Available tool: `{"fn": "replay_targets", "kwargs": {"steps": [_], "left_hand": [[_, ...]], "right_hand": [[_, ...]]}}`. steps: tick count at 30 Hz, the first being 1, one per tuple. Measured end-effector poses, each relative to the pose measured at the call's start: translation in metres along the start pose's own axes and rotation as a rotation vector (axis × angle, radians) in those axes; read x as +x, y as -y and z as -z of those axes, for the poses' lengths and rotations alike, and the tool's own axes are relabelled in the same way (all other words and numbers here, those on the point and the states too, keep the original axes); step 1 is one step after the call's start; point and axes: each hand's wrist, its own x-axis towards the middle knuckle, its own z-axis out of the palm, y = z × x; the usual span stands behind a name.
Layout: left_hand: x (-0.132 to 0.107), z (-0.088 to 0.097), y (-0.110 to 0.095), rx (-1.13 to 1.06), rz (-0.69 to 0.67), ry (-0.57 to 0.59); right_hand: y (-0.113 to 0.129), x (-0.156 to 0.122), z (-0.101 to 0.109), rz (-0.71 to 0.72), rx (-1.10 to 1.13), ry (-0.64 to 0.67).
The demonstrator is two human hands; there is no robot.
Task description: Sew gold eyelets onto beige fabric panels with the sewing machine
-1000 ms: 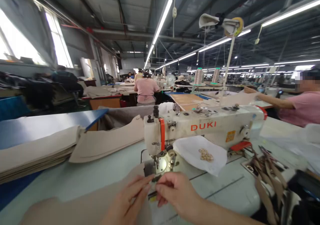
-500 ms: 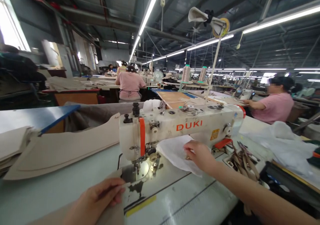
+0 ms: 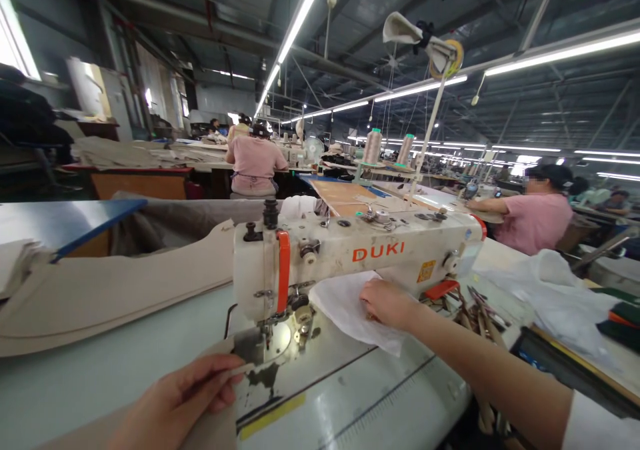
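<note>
Your right hand [image 3: 387, 303] has moved to the white cloth [image 3: 337, 297] at centre, mostly hiding the gold rings [image 3: 371, 317]; whether its fingers [image 3: 369, 294] grip any is unclear. Your left hand [image 3: 185, 397] pinches beige fabric [image 3: 220, 431], lower left.

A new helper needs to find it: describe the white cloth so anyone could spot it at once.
Find the pale sewing machine with orange-red DUKI lettering. Just below that lettering lies the white cloth, with the right hand over it. Its white colour sets it apart from the beige fabric in the left hand.
</note>
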Motion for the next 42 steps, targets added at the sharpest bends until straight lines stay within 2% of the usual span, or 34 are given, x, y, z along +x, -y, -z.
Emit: {"fn": "replay_targets", "kwargs": {"steps": [3,6,9,12,15,18,19,20,23,25,29,35,42], "left_hand": [[0.003,0.0,0.005,-0.05,0.052,0.058],[0.004,0.0,0.012,-0.096,0.066,0.06],[0.004,0.0,0.016,-0.149,0.069,0.063],[0.001,0.0,0.01,-0.13,0.065,0.064],[-0.006,0.0,0.0,-0.051,0.027,0.078],[-0.014,-0.004,-0.009,-0.046,-0.023,0.069],[-0.017,-0.006,-0.011,-0.068,-0.029,0.057],[-0.019,-0.008,-0.012,-0.093,-0.033,0.045],[-0.027,-0.014,-0.014,-0.167,-0.047,0.027],[-0.032,-0.015,-0.013,-0.201,-0.075,0.017],[-0.036,-0.012,-0.009,-0.251,-0.114,-0.021],[-0.034,-0.011,-0.01,-0.352,-0.087,0.022],[-0.027,-0.012,-0.011,-0.499,0.043,0.147]], "right_hand": [[-0.001,0.001,-0.001,-0.01,0.027,-0.006],[-0.002,0.002,-0.004,-0.033,0.084,-0.041],[-0.003,0.003,-0.006,-0.064,0.172,-0.111],[0.0,0.0,-0.003,-0.102,0.295,-0.216],[0.014,-0.011,-0.002,-0.118,0.451,-0.332],[0.043,-0.027,-0.008,-0.075,0.642,-0.369],[0.056,-0.032,-0.011,-0.049,0.752,-0.352],[0.07,-0.037,-0.014,-0.032,0.965,-0.313],[0.111,-0.04,-0.023,-0.044,1.469,-0.146],[0.133,-0.034,-0.026,-0.057,1.641,-0.076],[0.156,-0.018,-0.034,-0.015,1.764,-0.049],[0.159,-0.011,-0.039,-0.019,1.783,-0.098],[0.163,-0.015,-0.032,-0.067,2.004,0.111]]}}
